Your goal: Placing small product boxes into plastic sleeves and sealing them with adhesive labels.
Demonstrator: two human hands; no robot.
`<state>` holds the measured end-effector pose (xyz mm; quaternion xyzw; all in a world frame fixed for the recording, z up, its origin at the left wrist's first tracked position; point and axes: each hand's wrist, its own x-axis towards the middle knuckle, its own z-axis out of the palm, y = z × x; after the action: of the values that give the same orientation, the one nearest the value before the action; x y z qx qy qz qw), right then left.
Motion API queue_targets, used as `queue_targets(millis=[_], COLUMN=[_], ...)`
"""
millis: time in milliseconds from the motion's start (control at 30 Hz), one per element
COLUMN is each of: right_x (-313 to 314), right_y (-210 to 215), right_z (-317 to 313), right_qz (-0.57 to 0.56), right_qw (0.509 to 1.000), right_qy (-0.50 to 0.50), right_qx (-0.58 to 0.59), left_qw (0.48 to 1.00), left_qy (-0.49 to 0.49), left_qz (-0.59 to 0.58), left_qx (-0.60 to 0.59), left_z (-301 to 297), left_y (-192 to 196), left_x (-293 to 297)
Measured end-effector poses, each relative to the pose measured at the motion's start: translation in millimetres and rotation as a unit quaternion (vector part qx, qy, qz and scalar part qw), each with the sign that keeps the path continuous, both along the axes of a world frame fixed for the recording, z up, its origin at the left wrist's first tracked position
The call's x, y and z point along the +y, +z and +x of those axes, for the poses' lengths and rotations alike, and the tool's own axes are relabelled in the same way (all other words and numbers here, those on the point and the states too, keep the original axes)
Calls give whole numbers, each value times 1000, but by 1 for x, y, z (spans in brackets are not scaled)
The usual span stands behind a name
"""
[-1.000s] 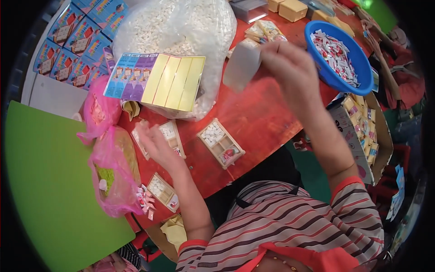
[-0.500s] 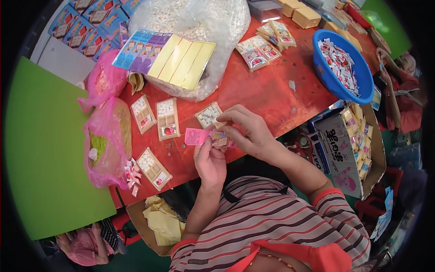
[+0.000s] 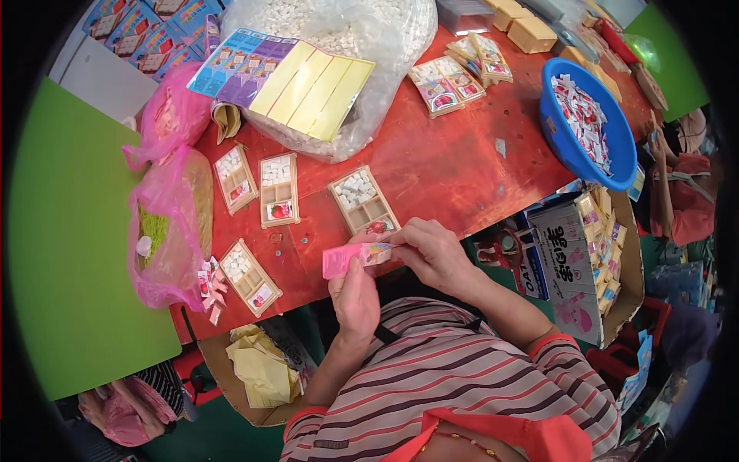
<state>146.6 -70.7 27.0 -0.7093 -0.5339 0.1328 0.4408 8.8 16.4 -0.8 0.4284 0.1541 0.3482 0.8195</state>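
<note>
My left hand [image 3: 356, 306] pinches a small pink paper packet [image 3: 339, 262] between thumb and fingers, just off the table's near edge. At the packet's colourful, partly see-through end, the fingers of my right hand [image 3: 433, 254] are pressed together on it. Just beyond my hands lies a light wooden-coloured compartment tray [image 3: 365, 202] with white cubes in one section and a strawberry-printed sachet partly hidden at its near end. Similar trays with white cubes and sachets lie to the left: one tray [image 3: 235, 181], a second tray [image 3: 279, 192] and a third tray [image 3: 251, 279].
A large clear bag of white cubes [image 3: 392, 92] stands at the back under a yellow and blue printed sheet [image 3: 304, 92]. Pink plastic bags [image 3: 173, 223] sit left. A blue basin [image 3: 551, 127] of sachets is right, above a carton [image 3: 566, 269]. Other people sit at the sides.
My right hand has come down from above the packet to pinch its colourful end. The packet's pink part has tilted. The view has shifted slightly, and more of the nearest tray shows.
</note>
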Motion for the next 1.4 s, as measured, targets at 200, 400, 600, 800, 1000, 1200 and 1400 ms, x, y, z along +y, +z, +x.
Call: queue_targets(millis=[200, 400, 600, 800, 1000, 1200, 1400], right_x=[-15, -6, 47, 111, 129, 129, 121], right_y=[7, 19, 9, -31, -47, -54, -35], right_z=[31, 69, 86, 82, 91, 91, 98], right_qz=[-16, -6, 0, -69, -174, -169, -199], right_qw=[998, 928, 881, 866, 875, 887, 895], right_qy=[-42, -60, 2, 110, 164, 179, 205], right_qx=[53, 367, 474, 482, 420, 392, 343], left_qw=[939, 684, 611, 600, 621, 624, 587], left_qy=[106, 81, 28, 40, 64, 71, 73], left_qz=[218, 615, 663, 679, 669, 672, 692], left_qx=[243, 384, 432, 420, 404, 393, 414], left_z=[6, 32, 38, 38, 31, 21, 20], left_y=[-4, -24, -43, -45, -42, -48, -46], left_x=[23, 27, 24, 26, 25, 5, 5])
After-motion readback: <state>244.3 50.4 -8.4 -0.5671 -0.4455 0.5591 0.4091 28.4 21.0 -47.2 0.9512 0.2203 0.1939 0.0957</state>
